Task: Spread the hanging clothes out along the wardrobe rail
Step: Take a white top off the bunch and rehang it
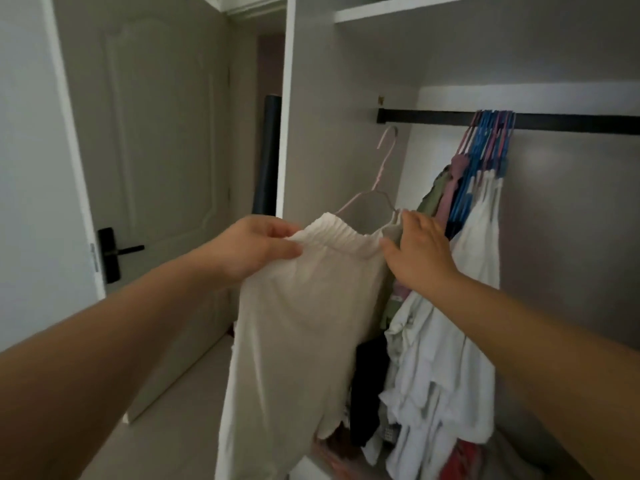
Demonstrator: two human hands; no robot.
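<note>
Cream garment (304, 306) on pink hanger (382, 174) pinched at waistband by left hand (256, 247), right hand (420, 251) fingers straight against it, hook below black rail (554, 121), no writing legible

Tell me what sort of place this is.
Most likely a bedroom, at an open built-in wardrobe: a black hanging rail carrying a tight bunch of blue and pink plastic hangers, a white shelf above, and a panelled grey door with a black handle beside it.

Two hands (258, 247), one black rail (433, 116), one door (152, 140)
</note>
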